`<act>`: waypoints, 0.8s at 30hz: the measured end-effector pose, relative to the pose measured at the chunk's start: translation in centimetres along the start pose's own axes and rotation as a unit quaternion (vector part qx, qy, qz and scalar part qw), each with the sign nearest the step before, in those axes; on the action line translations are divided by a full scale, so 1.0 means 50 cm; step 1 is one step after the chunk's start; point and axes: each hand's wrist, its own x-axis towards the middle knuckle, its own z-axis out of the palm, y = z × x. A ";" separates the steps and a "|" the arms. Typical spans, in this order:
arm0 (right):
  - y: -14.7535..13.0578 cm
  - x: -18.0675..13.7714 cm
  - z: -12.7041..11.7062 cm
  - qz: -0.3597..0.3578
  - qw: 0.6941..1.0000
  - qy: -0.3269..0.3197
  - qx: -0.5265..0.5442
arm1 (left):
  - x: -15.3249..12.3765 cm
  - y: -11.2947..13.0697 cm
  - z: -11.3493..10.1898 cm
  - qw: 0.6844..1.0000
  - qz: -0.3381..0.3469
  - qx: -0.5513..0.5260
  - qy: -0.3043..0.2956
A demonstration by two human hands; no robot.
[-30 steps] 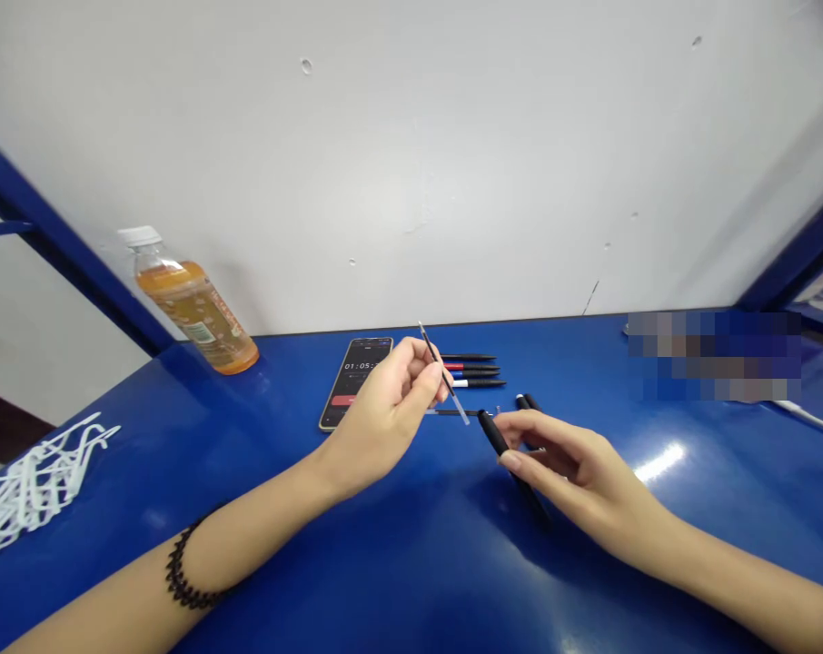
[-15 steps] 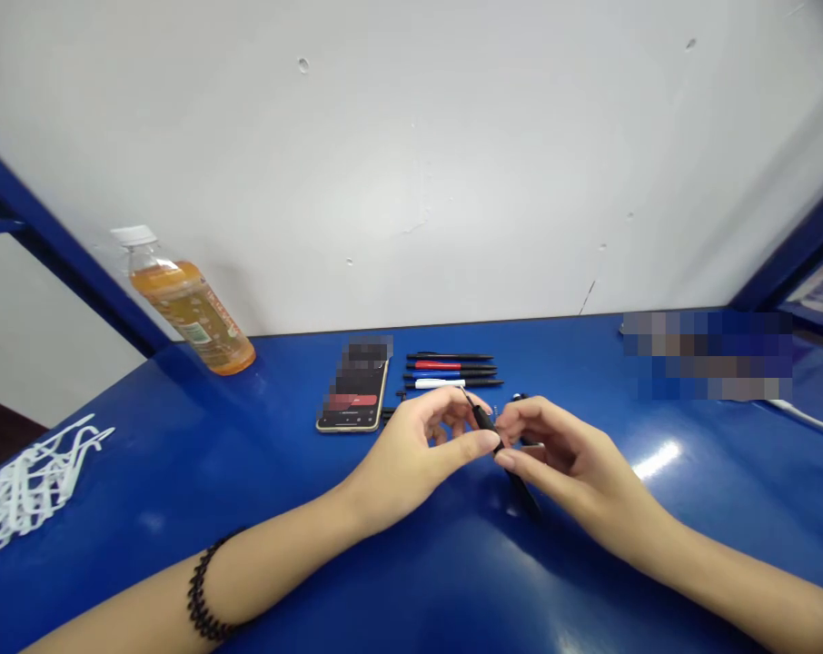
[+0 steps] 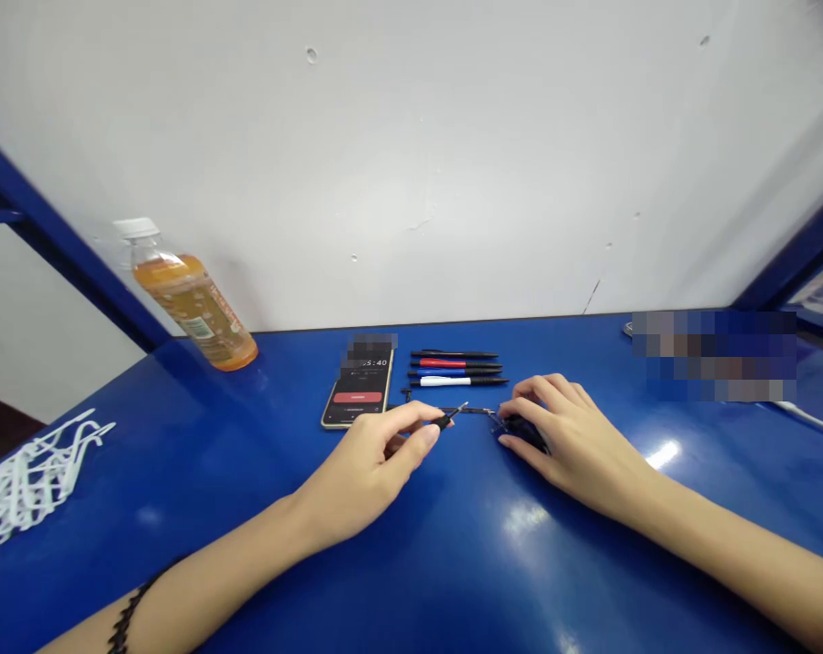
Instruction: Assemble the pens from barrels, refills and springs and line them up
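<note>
My left hand [image 3: 377,463] pinches a black pen piece [image 3: 442,421] between thumb and fingertips; a thin metallic refill tip sticks out of it toward the upper right. Past that tip, a slim dark refill [image 3: 478,411] lies on the blue tabletop. My right hand [image 3: 568,436] rests low over the table, its thumb and curved fingers apart. Small black pen parts [image 3: 524,431] lie beneath it, partly hidden by the fingers. By its fingertips is a tiny spring [image 3: 497,422], hard to make out.
A row of pens [image 3: 456,368] lies behind the hands, with a phone [image 3: 358,386] left of it. A drink bottle [image 3: 193,304] stands at the back left. White plastic strips [image 3: 36,486] are piled at the left edge. A white cable [image 3: 817,418] runs off right, beside a blurred patch.
My hands have drawn apart. The left has moved left and down with the black pen piece, while the right has let go of it and lowered over the small parts.
</note>
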 end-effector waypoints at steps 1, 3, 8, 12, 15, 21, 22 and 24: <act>-0.003 0.001 0.002 -0.002 1.000 -0.001 -0.005 | -0.001 -0.001 -0.001 1.000 0.000 0.025 0.003; -0.006 0.004 0.004 -0.005 1.000 -0.005 -0.009 | -0.001 0.002 -0.002 0.998 0.001 0.059 0.006; -0.007 0.009 0.008 -0.001 1.000 -0.015 0.003 | -0.002 0.010 -0.001 0.996 0.002 0.092 -0.008; -0.007 0.011 0.007 0.000 1.000 -0.007 0.019 | -0.001 0.010 0.000 0.994 0.004 0.106 -0.014; -0.005 0.011 0.005 0.001 0.999 0.001 0.041 | 0.000 0.010 0.001 0.994 0.003 0.111 -0.017; 0.005 0.011 0.010 -0.008 0.997 0.006 0.072 | 0.001 0.009 0.004 0.994 0.003 0.107 -0.024; 0.007 0.011 0.012 -0.009 0.997 0.008 0.076 | 0.001 0.008 0.004 0.994 0.003 0.105 -0.024; 0.010 0.010 0.016 -0.012 0.996 0.011 0.084 | 0.002 0.007 0.005 0.994 0.001 0.103 -0.022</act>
